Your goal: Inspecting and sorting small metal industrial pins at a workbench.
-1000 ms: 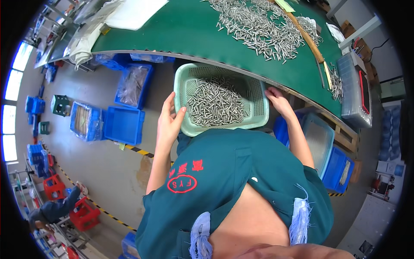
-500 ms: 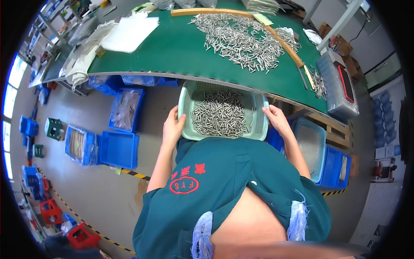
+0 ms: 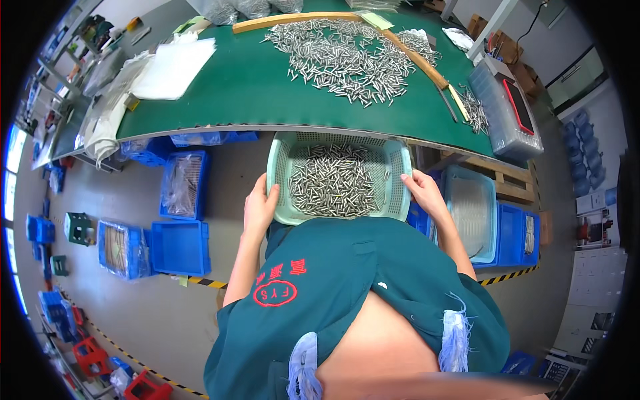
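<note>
A pale green plastic basket (image 3: pixel 282 157) is held between my two hands, close against my body and just below the table's front edge. In it lies a heap of small silvery metal pins (image 3: pixel 333 181). My left hand (image 3: pixel 260 207) grips the basket's left wall, thumb on the near side of the rim. On the right wall, my right hand (image 3: pixel 424 189) is closed over the rim with its fingers partly hidden. Beyond the basket, many more metal pins (image 3: pixel 347 60) lie spread on the green table (image 3: pixel 207 107).
Wooden strips (image 3: pixel 417 59) border the loose pins. A clear plastic box (image 3: pixel 497 110) with a red-framed device stands at the table's right end. White sheets (image 3: pixel 175 69) lie at left. Blue crates (image 3: pixel 180 247) sit on the floor; a light-blue bin (image 3: pixel 471 213) stands at right.
The view has shifted, so the table sits a little lower and further left. Both hands keep their grip on the basket, which remains near my body.
</note>
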Motion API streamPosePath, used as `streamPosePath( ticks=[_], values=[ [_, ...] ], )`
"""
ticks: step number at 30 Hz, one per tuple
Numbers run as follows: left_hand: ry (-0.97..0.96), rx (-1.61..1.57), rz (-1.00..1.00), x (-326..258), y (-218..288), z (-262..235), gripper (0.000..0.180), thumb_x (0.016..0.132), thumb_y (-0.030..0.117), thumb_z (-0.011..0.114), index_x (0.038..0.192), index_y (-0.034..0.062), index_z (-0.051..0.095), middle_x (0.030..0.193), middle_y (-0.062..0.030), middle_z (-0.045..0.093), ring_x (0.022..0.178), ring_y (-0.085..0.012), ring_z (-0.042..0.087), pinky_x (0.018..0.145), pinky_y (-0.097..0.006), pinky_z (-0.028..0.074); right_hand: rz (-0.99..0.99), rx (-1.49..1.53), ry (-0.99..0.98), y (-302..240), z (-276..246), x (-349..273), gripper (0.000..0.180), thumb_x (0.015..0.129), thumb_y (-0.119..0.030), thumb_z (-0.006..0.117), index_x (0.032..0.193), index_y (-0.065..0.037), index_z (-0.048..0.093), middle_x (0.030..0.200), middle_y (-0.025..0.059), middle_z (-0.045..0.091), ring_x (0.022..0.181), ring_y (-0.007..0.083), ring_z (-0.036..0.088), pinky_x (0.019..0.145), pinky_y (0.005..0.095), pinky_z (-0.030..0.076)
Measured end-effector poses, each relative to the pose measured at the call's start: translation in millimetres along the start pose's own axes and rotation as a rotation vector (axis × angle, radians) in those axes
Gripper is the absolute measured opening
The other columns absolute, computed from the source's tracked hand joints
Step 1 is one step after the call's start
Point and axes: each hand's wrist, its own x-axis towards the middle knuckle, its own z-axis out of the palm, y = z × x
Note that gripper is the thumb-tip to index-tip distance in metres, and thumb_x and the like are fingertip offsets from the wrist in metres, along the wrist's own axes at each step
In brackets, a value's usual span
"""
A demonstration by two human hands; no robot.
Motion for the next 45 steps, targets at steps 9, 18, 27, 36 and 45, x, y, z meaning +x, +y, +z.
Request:
streamPosePath(
  ticks=[9,18,27,36,45],
  values=[
    [0.041,0.085,0.013,-2.7,-12.9,-2.9,0.040,0.088,0.025,0.058,0.122,0.0049,0.051,0.093,-0.0207,0.066,0.083,-0.0374,0.064,0.072,-0.043,0.049,0.012,-0.180,-0.045,2.2,6.8,29.1,0.040,0.088,-0.039,0.058,0.074,-0.003,0.052,0.057,0.0067,0.050,0.054,0.0137,0.047,0.052,0.0325,0.039],
    [-0.018,0.223,-0.171,-25.1,11.9,-26.8,0.042,0.088,0.022,0.056,0.125,0.0046,0.047,0.092,-0.0213,0.065,0.087,-0.0403,0.063,0.075,-0.046,0.048,0.087,-0.198,-0.292,-32.7,10.3,50.8,0.033,0.091,-0.035,0.057,0.084,-0.002,0.059,0.061,-0.0003,0.054,0.055,0.0085,0.049,0.052,0.0269,0.041],
    [0.009,0.329,-0.025,11.0,27.3,-51.3,0.035,0.090,0.016,0.056,0.122,0.0025,0.055,0.109,-0.0143,0.064,0.087,-0.0264,0.066,0.075,-0.034,0.052,-0.122,-0.690,-0.417,-49.5,-26.7,58.5,0.040,0.089,-0.045,0.053,0.090,-0.007,0.066,0.084,0.0145,0.066,0.075,0.0334,0.063,0.069,0.0403,0.050],
    [-0.154,0.277,0.737,141.4,126.2,-13.4,0.058,0.081,0.023,0.066,0.133,0.0061,0.047,0.138,-0.0150,0.044,0.131,-0.0343,0.036,0.108,-0.042,0.029,-0.520,-0.532,-0.125,-124.9,-28.0,103.5,0.076,0.076,-0.038,0.072,0.139,-0.010,0.039,0.141,0.0163,0.039,0.133,0.0317,0.033,0.109,0.0444,0.027],
    [-0.176,0.634,0.905,262.2,153.9,41.0,0.067,0.082,0.056,0.057,0.139,0.0246,0.041,0.148,-0.0176,0.027,0.136,-0.0399,0.023,0.109,-0.056,0.019,-0.512,-0.883,-0.119,-102.7,-54.0,180.7,0.106,0.064,-0.068,0.067,0.147,-0.020,0.023,0.151,0.0222,0.013,0.141,0.0390,0.008,0.113,0.0536,0.005]
  ],
)
